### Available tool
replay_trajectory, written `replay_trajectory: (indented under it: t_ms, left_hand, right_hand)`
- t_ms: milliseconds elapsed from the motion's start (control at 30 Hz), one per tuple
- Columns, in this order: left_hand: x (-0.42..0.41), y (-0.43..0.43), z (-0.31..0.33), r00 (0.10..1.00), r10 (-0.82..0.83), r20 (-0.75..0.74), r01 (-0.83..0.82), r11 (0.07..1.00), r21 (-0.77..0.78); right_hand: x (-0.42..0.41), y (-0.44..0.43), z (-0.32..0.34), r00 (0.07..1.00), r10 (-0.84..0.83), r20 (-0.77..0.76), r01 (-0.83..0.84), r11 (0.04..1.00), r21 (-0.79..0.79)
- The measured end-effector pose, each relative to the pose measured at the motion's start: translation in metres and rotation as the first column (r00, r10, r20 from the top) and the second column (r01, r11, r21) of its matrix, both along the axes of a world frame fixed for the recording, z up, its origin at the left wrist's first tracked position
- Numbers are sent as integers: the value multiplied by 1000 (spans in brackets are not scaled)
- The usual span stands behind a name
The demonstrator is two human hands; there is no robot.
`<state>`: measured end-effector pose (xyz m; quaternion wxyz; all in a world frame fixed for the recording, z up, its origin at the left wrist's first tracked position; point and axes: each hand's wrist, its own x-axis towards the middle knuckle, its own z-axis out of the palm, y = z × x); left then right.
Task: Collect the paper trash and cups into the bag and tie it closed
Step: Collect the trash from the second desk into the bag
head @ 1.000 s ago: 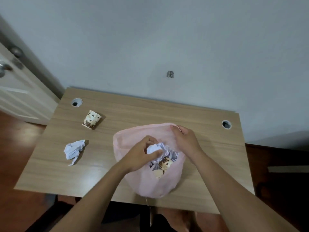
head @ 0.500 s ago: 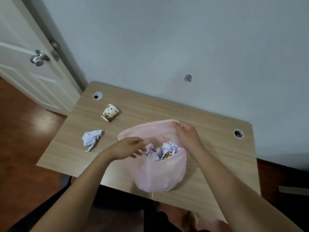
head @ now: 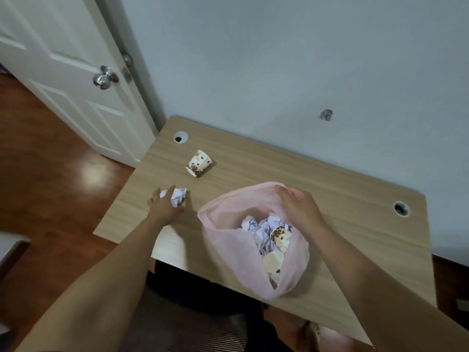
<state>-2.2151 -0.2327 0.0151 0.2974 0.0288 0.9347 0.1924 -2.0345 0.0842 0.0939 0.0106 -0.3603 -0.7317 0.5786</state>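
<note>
Partly done: my right hand (head: 297,209) pinches pink plastic bag (head: 228,242); left hand (head: 163,209), grip blurred, touches crumpled white paper (head: 179,196); brown-spotted paper cup (head: 198,163) remains.

You have a single view, from the wide-angle camera on your head. It looks forward and steeply down onto the surface (head: 342,212), and the bag (head: 223,245) lies close beneath the lens with its open mouth facing it. Your left forearm (head: 114,270) and right forearm (head: 368,275) come in from the bottom edge, one on each side of the bag. Left of the bag the view takes in the floor (head: 50,186) and a door (head: 63,72). Beyond the bag, the wall (head: 279,59) fills the top.
</note>
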Motion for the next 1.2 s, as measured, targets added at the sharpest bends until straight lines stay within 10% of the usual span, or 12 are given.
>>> replay_trajectory:
  t_ms: [367,533,667,767,933,1067,1200]
  left_hand:
    - [41,-25,-54,992,-107,-72,103,993,-51]
    - [43,-25,-50,972,232,-37,-219,950,222]
    - [30,-14,-26,790,485,376,-598,469,650]
    - [27,-14,-8,674,57,737,-739,38,673]
    - [51,9,-6,604,-369,706,-642,300,706]
    - [72,54,-9,751,-154,642,-465,567,680]
    - [76,80,-14,791,53,610,-511,607,609]
  right_hand:
    - [-11,-13,-8,998,56,4,-56,998,14]
    - [-13,-22,-13,998,61,10,-61,998,9]
    - [-18,-33,-12,997,75,34,-76,996,37]
    - [-23,-41,-9,998,8,70,-6,1000,-30]
    - [-34,-46,-10,995,-70,68,77,992,-102]
    - [-45,-52,-8,996,-59,70,65,995,-75]
    - [-51,-57,-7,996,-65,64,72,991,-112]
